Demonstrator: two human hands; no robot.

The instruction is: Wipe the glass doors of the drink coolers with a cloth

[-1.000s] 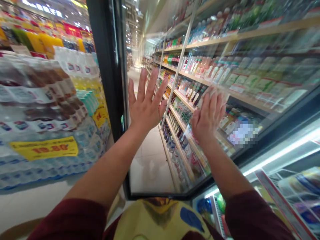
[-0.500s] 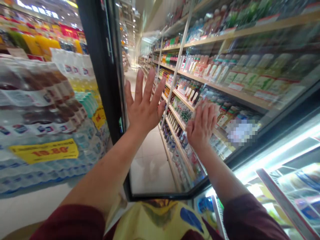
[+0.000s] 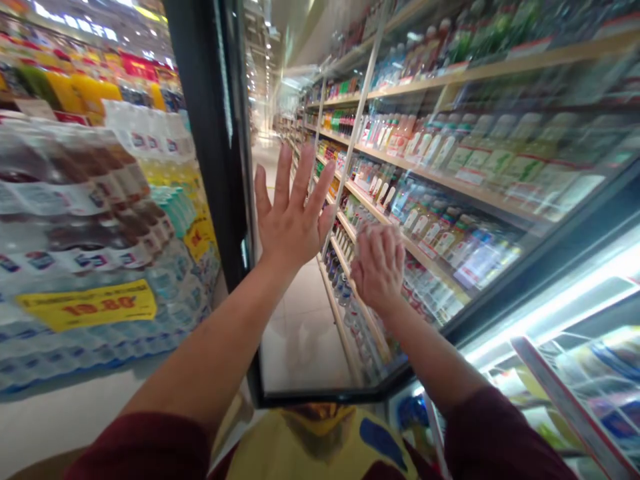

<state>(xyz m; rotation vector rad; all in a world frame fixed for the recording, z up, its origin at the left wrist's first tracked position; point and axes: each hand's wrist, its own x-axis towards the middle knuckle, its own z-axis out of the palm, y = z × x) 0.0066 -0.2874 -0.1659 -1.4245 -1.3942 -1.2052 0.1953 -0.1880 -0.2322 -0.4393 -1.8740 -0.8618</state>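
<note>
A glass door (image 3: 310, 340) in a black frame stands in front of me. My left hand (image 3: 293, 217) is on its left part, fingers spread and palm toward the pane, with nothing in it. To the right, my right hand (image 3: 380, 270) presses a crumpled pale cloth (image 3: 376, 229) to the glass. Only a strip of the cloth shows past the fingertips; the rest is hidden under the hand, and its exact kind is hard to make out. Shelves of bottles (image 3: 430, 140) appear through or reflected in the pane.
Left of the door rise stacked packs of bottled drinks (image 3: 75, 207) with a yellow price sign (image 3: 90, 305). The black door frame (image 3: 207, 133) stands between them and my left hand. At lower right is a lit cooler (image 3: 595, 373) with goods on racks.
My right hand has slid left and slightly down across the glass with the cloth, closer to my left hand. My left hand stays nearly in place.
</note>
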